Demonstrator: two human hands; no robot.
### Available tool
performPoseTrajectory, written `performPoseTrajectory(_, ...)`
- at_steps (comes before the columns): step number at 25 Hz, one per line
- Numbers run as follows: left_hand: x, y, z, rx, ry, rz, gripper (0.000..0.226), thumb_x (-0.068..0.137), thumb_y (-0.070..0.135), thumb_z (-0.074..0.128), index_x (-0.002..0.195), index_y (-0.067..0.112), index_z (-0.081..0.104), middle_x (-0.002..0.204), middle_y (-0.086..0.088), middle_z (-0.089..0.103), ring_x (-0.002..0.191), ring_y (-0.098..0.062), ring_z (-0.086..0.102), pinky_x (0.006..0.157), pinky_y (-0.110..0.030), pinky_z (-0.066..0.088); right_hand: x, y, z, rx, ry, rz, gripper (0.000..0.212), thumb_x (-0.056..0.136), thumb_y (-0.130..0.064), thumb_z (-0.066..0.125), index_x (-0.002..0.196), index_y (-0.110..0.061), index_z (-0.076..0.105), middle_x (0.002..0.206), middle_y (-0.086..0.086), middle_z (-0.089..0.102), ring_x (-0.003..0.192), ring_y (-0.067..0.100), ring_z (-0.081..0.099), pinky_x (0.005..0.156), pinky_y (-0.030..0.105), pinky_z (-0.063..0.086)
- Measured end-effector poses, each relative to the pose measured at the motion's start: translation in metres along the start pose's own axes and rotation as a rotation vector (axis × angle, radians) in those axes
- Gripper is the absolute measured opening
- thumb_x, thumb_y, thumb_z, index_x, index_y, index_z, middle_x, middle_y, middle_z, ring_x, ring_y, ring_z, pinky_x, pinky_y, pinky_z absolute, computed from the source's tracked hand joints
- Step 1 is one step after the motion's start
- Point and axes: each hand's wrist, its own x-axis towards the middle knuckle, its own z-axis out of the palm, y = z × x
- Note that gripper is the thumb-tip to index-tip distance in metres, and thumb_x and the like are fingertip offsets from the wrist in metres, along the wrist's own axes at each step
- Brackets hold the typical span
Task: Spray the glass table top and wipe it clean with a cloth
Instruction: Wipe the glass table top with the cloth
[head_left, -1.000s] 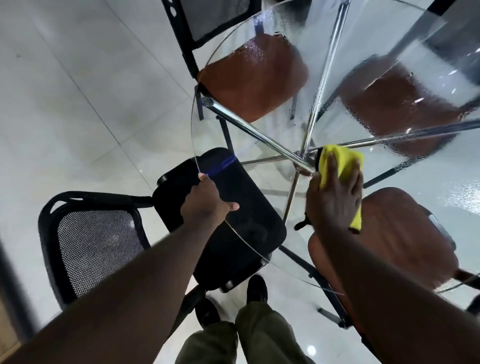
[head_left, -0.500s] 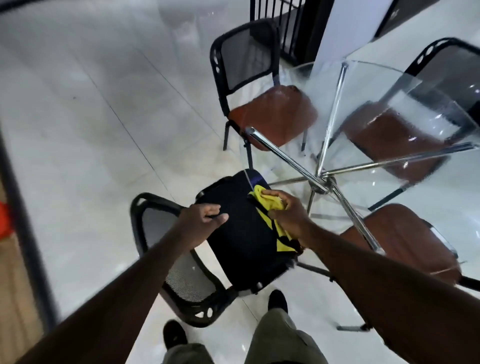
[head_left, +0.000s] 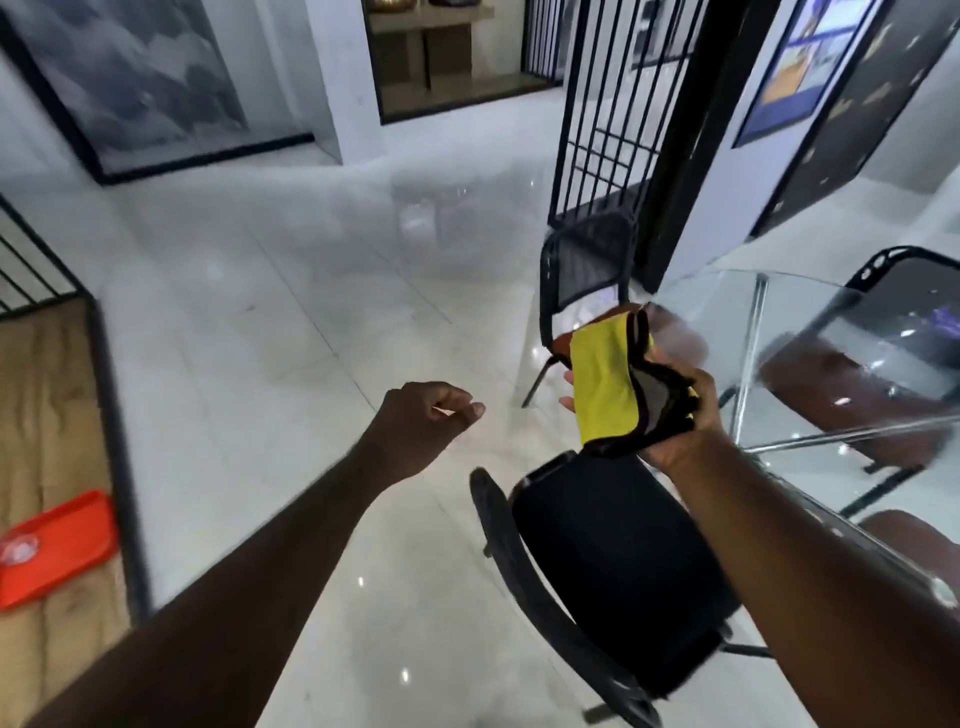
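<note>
While held up in the right grip, cloth: yellow with dark edging, folded over; hangs in the air just beside the left rim of the table, above the black chair.
Right grip: curls round the cloth, thumb on the near side, fingertips peeking out past the yellow fold.
Left grip: holds nothing; fingers loosely curled, thumb close to the forefinger; hovers over the floor, well apart from cloth and table.
Table: round clear glass top on chrome legs; fills the right side, blurred.
Black chair: stands at the near-left rim of the table, under the right forearm.
Brown-seated chairs: one with a black mesh back behind the cloth; another seat seen through the glass at right.
Floor: pale glossy tiles, dotted with light spots.
Far left: orange tray lying on a wooden surface behind a black frame.
Background: black barred railing beyond the chairs.
</note>
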Motion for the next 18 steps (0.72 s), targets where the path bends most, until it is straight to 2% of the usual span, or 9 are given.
performPoseTrajectory(1, 0.006, -0.001, -0.020, 0.010, 0.006, 0.027, 0.028, 0.092, 0.049, 0.073, 0.104, 0.024, 0.079, 0.105, 0.016, 0.077, 0.097, 0.000, 0.069, 0.086, -0.016, 0.049, 0.002, -0.002, 0.028, -0.064, 0.013, -0.027, 0.047, 0.091, -0.052, 0.072, 0.123, -0.020, 0.082, 0.141, 0.023, 0.067, 0.134, 0.041, 0.064, 0.116, 0.066, 0.043)
performPoseTrajectory(2, 0.016, -0.002, -0.037, 0.018, 0.001, 0.049, 0.027, 0.092, 0.049, 0.073, 0.102, 0.025, 0.079, 0.105, 0.016, 0.077, 0.099, -0.001, 0.069, 0.088, -0.021, 0.051, 0.005, -0.006, 0.047, -0.138, 0.020, -0.047, 0.041, 0.099, -0.050, 0.062, 0.106, -0.018, 0.087, 0.129, 0.021, 0.075, 0.125, 0.039, 0.070, 0.114, 0.063, 0.046)
performPoseTrajectory(3, 0.026, -0.002, -0.052, 0.025, -0.007, 0.074, 0.026, 0.092, 0.049, 0.073, 0.101, 0.025, 0.080, 0.104, 0.017, 0.077, 0.100, 0.000, 0.069, 0.090, -0.023, 0.053, 0.009, -0.013, 0.063, -0.222, 0.060, -0.050, 0.044, 0.106, -0.041, 0.052, 0.104, -0.015, 0.087, 0.126, 0.023, 0.075, 0.122, 0.041, 0.070, 0.114, 0.062, 0.047)
performPoseTrajectory(5, 0.050, -0.001, -0.074, 0.044, -0.022, 0.124, 0.025, 0.091, 0.050, 0.074, 0.097, 0.027, 0.080, 0.100, 0.018, 0.077, 0.098, 0.002, 0.069, 0.091, -0.025, 0.054, 0.025, -0.026, 0.084, -0.336, 0.143, -0.031, 0.034, 0.104, -0.018, 0.055, 0.129, -0.009, 0.076, 0.133, 0.028, 0.070, 0.126, 0.049, 0.065, 0.115, 0.065, 0.045)
performPoseTrajectory(6, 0.066, 0.000, -0.081, 0.057, -0.032, 0.148, 0.024, 0.090, 0.051, 0.074, 0.096, 0.028, 0.080, 0.099, 0.018, 0.076, 0.097, 0.002, 0.068, 0.090, -0.024, 0.053, 0.036, -0.034, 0.089, -0.410, 0.178, -0.038, 0.041, 0.098, -0.010, 0.061, 0.138, -0.014, 0.069, 0.134, 0.028, 0.069, 0.125, 0.049, 0.065, 0.113, 0.067, 0.046)
performPoseTrajectory(9, 0.117, 0.004, -0.096, 0.072, -0.063, 0.201, 0.024, 0.090, 0.052, 0.074, 0.096, 0.030, 0.079, 0.097, 0.019, 0.076, 0.094, 0.004, 0.067, 0.082, -0.019, 0.049, 0.073, -0.059, 0.097, -0.573, 0.263, -0.069, 0.067, 0.075, -0.010, 0.078, 0.133, -0.043, 0.068, 0.126, 0.022, 0.075, 0.116, 0.047, 0.071, 0.099, 0.065, 0.057)
performPoseTrajectory(12, 0.179, 0.011, -0.104, 0.126, -0.061, 0.278, 0.022, 0.091, 0.048, 0.073, 0.098, 0.028, 0.080, 0.096, 0.021, 0.075, 0.087, 0.011, 0.064, 0.077, -0.008, 0.043, 0.120, -0.088, 0.095, -0.667, 0.327, -0.127, 0.073, 0.076, -0.008, 0.077, 0.138, -0.042, 0.062, 0.123, 0.017, 0.075, 0.100, 0.038, 0.075, 0.080, 0.045, 0.063)
performPoseTrajectory(15, 0.227, 0.022, -0.108, 0.132, -0.069, 0.328, 0.019, 0.091, 0.045, 0.074, 0.097, 0.028, 0.080, 0.093, 0.022, 0.075, 0.082, 0.013, 0.063, 0.080, -0.009, 0.046, 0.149, -0.111, 0.098, -0.723, 0.384, -0.192, 0.082, 0.065, -0.011, 0.078, 0.140, -0.041, 0.061, 0.128, 0.017, 0.072, 0.108, 0.042, 0.073, 0.090, 0.052, 0.061)
performPoseTrajectory(18, 0.272, 0.029, -0.109, 0.107, -0.089, 0.365, 0.019, 0.090, 0.048, 0.074, 0.095, 0.030, 0.079, 0.093, 0.023, 0.075, 0.083, 0.009, 0.066, 0.075, -0.008, 0.043, 0.174, -0.128, 0.094, -0.774, 0.445, -0.227, 0.074, 0.079, -0.006, 0.076, 0.141, -0.043, 0.060, 0.127, 0.016, 0.071, 0.111, 0.046, 0.071, 0.089, 0.052, 0.061)
